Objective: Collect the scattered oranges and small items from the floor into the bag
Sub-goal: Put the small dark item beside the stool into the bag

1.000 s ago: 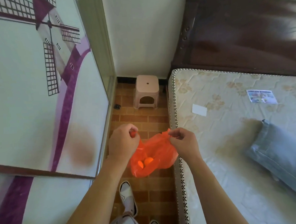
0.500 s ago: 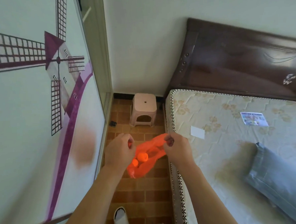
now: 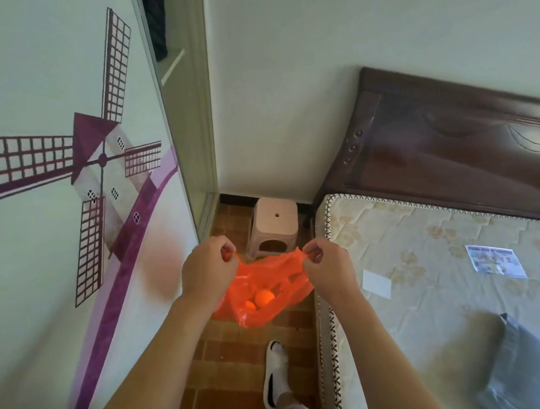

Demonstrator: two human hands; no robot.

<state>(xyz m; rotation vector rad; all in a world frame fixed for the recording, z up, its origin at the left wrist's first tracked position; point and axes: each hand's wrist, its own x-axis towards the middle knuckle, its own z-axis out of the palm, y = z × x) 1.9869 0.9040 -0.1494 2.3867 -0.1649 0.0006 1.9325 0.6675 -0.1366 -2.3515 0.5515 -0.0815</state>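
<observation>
An orange plastic bag [image 3: 266,282] hangs in front of me above the brick floor. My left hand [image 3: 208,271] pinches its left handle and my right hand [image 3: 327,268] pinches its right handle, stretching the mouth wide. Inside the bag lie two oranges [image 3: 262,298], one larger and one smaller beside it. No loose oranges or small items show on the floor strip in view.
A pink plastic stool [image 3: 274,224] stands at the far end of the narrow brick floor [image 3: 239,362]. A wardrobe door with a windmill print [image 3: 89,182] is on the left, a bare mattress [image 3: 438,273] with folded jeans [image 3: 527,366] on the right. My white-slippered foot [image 3: 276,373] is below.
My view has tilted upward. My hands have pulled apart, spreading the bag's mouth wider, and the oranges have settled toward the bag's bottom.
</observation>
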